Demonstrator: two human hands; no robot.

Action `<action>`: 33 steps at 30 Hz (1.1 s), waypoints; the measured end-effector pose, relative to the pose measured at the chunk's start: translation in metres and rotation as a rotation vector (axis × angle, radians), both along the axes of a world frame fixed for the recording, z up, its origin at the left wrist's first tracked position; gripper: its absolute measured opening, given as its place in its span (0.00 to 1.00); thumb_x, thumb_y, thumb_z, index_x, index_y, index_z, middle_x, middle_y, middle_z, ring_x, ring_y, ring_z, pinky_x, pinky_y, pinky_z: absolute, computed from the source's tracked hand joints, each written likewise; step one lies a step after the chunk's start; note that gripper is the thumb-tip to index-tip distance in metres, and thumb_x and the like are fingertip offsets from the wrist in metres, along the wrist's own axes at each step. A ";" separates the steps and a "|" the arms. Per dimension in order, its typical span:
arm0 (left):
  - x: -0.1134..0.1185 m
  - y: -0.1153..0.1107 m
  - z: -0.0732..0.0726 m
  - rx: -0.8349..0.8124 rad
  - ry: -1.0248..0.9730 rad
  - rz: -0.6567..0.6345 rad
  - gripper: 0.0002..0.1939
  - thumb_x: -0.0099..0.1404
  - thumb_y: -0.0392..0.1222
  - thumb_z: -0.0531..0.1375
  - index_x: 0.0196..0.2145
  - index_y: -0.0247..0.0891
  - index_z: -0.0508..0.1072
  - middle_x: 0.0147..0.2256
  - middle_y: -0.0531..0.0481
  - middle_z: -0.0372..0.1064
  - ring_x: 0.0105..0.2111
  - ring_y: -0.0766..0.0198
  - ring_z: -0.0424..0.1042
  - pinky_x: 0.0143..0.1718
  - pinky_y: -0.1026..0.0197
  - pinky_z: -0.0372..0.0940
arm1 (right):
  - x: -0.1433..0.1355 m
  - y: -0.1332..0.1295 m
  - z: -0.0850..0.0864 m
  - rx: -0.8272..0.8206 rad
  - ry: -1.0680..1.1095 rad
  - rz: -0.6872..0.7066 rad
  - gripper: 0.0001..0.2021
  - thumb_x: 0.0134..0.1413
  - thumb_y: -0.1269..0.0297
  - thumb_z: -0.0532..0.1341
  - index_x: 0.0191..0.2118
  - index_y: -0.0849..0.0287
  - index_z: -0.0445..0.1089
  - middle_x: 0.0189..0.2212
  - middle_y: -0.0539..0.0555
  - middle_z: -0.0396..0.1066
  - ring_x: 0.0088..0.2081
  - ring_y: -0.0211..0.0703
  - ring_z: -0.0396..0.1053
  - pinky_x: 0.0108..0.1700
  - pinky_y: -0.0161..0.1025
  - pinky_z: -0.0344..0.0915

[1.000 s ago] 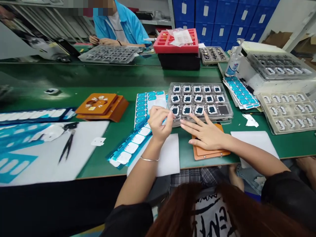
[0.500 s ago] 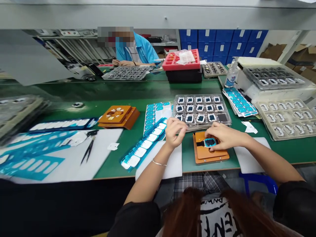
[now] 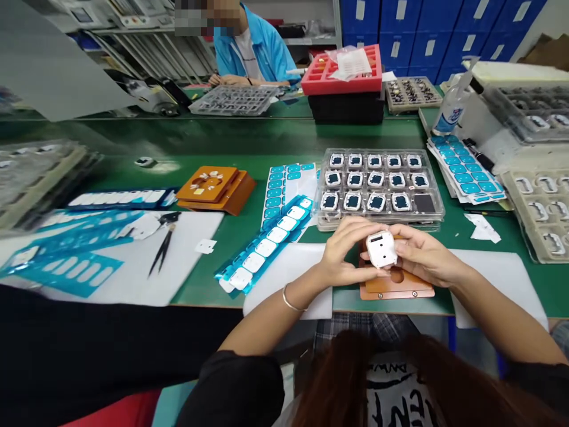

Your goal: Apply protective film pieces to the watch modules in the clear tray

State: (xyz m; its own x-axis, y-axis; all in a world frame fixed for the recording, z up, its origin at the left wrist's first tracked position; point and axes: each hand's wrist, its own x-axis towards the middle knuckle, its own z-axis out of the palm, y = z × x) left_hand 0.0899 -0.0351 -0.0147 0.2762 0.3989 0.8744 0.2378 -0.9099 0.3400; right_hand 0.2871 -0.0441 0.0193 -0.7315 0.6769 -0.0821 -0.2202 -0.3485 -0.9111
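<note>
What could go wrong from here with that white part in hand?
1. The white square casing, held by the left hand and right hand over the orange fixture, could slip and get scuffed.
2. The fixture sits near the green bench's front edge; a bump might shift it.
3. Left knuckles appear close to the clear tray; they could jog it.

Co-worker (image 3: 269,53): seen left of centre at the top of the frame, dressed in a light-blue jacket.
Grey tray (image 3: 233,99): set down just below the co-worker.
Blue bins (image 3: 402,26): stacked in rows at the upper right, white labels fixed to their fronts.
Red tray (image 3: 342,88): rested on a black box (image 3: 347,111), upper centre.
Pump bottle (image 3: 448,115): stood upright, upper right.
Left-edge stack (image 3: 40,184): blurred, apparently made up of trays.
</note>
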 end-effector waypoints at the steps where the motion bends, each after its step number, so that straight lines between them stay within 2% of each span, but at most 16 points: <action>1: 0.000 -0.001 0.000 -0.003 -0.002 -0.003 0.36 0.58 0.59 0.66 0.59 0.41 0.65 0.45 0.40 0.76 0.43 0.56 0.73 0.43 0.50 0.69 | -0.001 0.000 0.000 -0.012 0.009 -0.009 0.17 0.56 0.52 0.68 0.43 0.56 0.65 0.38 0.54 0.75 0.38 0.41 0.76 0.40 0.36 0.73; 3: -0.001 -0.003 0.001 -0.003 0.009 -0.012 0.36 0.59 0.61 0.65 0.58 0.39 0.66 0.45 0.39 0.76 0.44 0.55 0.73 0.44 0.50 0.69 | -0.001 0.000 -0.002 -0.012 -0.007 -0.022 0.16 0.57 0.53 0.67 0.43 0.57 0.66 0.35 0.52 0.75 0.34 0.38 0.76 0.36 0.34 0.73; 5: -0.002 -0.004 0.002 -0.005 0.027 -0.015 0.35 0.59 0.62 0.64 0.57 0.39 0.66 0.45 0.39 0.76 0.44 0.55 0.73 0.44 0.51 0.69 | -0.002 -0.001 -0.005 0.078 -0.063 -0.096 0.16 0.57 0.53 0.67 0.44 0.56 0.66 0.34 0.51 0.73 0.31 0.37 0.74 0.31 0.33 0.72; 7: -0.003 -0.005 0.003 -0.015 0.041 -0.004 0.35 0.59 0.63 0.64 0.57 0.40 0.67 0.45 0.40 0.77 0.43 0.56 0.74 0.43 0.51 0.69 | -0.002 -0.002 -0.006 0.317 -0.114 -0.286 0.15 0.55 0.56 0.69 0.43 0.55 0.67 0.35 0.51 0.71 0.30 0.37 0.72 0.29 0.34 0.72; 10: -0.004 -0.006 0.004 -0.047 0.065 0.012 0.36 0.57 0.64 0.63 0.56 0.41 0.67 0.45 0.41 0.77 0.42 0.57 0.73 0.43 0.52 0.69 | 0.000 -0.005 -0.004 0.849 -0.195 -0.580 0.07 0.54 0.66 0.69 0.39 0.52 0.73 0.35 0.50 0.67 0.31 0.37 0.69 0.31 0.37 0.70; 12: -0.004 -0.006 0.004 -0.056 0.079 0.010 0.37 0.55 0.65 0.64 0.55 0.41 0.68 0.43 0.42 0.77 0.41 0.58 0.72 0.42 0.53 0.68 | 0.001 -0.005 -0.002 1.110 -0.274 -0.638 0.05 0.56 0.68 0.68 0.37 0.51 0.77 0.35 0.51 0.66 0.33 0.39 0.68 0.32 0.38 0.69; 14: -0.004 -0.006 0.002 -0.056 0.084 0.006 0.39 0.53 0.65 0.65 0.56 0.41 0.68 0.42 0.44 0.77 0.40 0.59 0.71 0.42 0.54 0.68 | 0.002 -0.004 -0.001 1.228 -0.311 -0.631 0.05 0.57 0.68 0.67 0.38 0.49 0.78 0.35 0.53 0.65 0.35 0.41 0.67 0.32 0.40 0.68; 18: -0.005 -0.004 -0.001 -0.022 0.079 -0.013 0.42 0.53 0.64 0.66 0.60 0.43 0.62 0.44 0.43 0.77 0.40 0.59 0.70 0.40 0.55 0.67 | 0.003 -0.001 -0.003 1.223 -0.263 -0.603 0.07 0.56 0.68 0.68 0.40 0.51 0.79 0.37 0.53 0.65 0.36 0.40 0.67 0.31 0.38 0.68; 21: -0.005 -0.004 -0.002 0.001 0.100 -0.016 0.36 0.54 0.63 0.66 0.56 0.46 0.65 0.44 0.44 0.78 0.40 0.59 0.71 0.40 0.54 0.65 | 0.003 -0.001 -0.004 1.085 -0.268 -0.548 0.04 0.55 0.66 0.70 0.38 0.52 0.79 0.36 0.52 0.64 0.34 0.38 0.67 0.30 0.37 0.69; 23: -0.005 -0.005 -0.001 0.012 0.118 -0.010 0.32 0.55 0.62 0.65 0.52 0.45 0.67 0.43 0.44 0.78 0.39 0.60 0.71 0.40 0.54 0.64 | 0.002 -0.001 -0.003 0.963 -0.275 -0.528 0.03 0.54 0.62 0.71 0.34 0.53 0.78 0.35 0.52 0.64 0.33 0.38 0.67 0.29 0.36 0.69; 28: -0.005 -0.006 0.000 0.004 0.130 -0.040 0.30 0.56 0.60 0.66 0.50 0.41 0.67 0.42 0.43 0.78 0.36 0.62 0.71 0.40 0.54 0.62 | 0.002 0.000 -0.002 0.738 -0.269 -0.459 0.09 0.51 0.56 0.72 0.29 0.55 0.77 0.34 0.51 0.64 0.29 0.35 0.66 0.25 0.34 0.69; 31: -0.005 -0.006 0.000 -0.013 0.131 -0.053 0.31 0.55 0.60 0.67 0.51 0.42 0.67 0.42 0.45 0.77 0.36 0.62 0.71 0.40 0.54 0.62 | 0.002 0.000 -0.002 0.726 -0.283 -0.420 0.09 0.53 0.57 0.70 0.29 0.56 0.76 0.34 0.51 0.63 0.28 0.35 0.65 0.24 0.33 0.69; 33: -0.004 -0.006 0.000 -0.029 0.112 -0.066 0.32 0.53 0.59 0.68 0.50 0.41 0.67 0.42 0.45 0.77 0.36 0.62 0.71 0.39 0.54 0.63 | 0.002 -0.002 -0.001 0.788 -0.292 -0.425 0.07 0.56 0.60 0.69 0.30 0.57 0.75 0.36 0.51 0.63 0.27 0.33 0.65 0.23 0.33 0.68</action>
State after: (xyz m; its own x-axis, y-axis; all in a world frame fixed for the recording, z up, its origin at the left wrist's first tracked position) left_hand 0.0854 -0.0411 -0.0146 0.3980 0.4014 0.8249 0.2160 -0.9149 0.3409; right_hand 0.2896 -0.0463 0.0184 -0.4327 0.8211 0.3722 0.0872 0.4490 -0.8893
